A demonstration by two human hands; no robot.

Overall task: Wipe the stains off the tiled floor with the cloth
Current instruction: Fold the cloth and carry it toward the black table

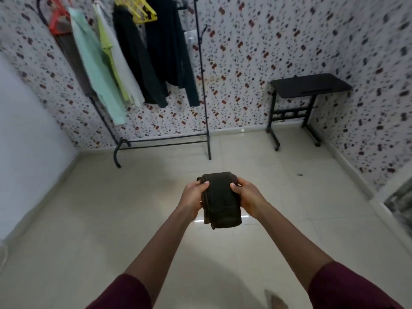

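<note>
Head view: I see my left hand (pixel 193 198) and right hand (pixel 247 197) both gripping a folded dark cloth (pixel 219 200) by its sides, held in the air above the cream tiled floor (pixel 93 219).

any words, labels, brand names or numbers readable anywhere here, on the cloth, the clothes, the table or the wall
None can be read.
Dark folded cloth, held by the left hand and right hand: no label or print shows.
Hanging clothes on the black metal rack: plain, no lettering visible.
Small black side table: no markings visible.
Patterned wallpaper: red and dark specks only, blurred, not text.
</note>
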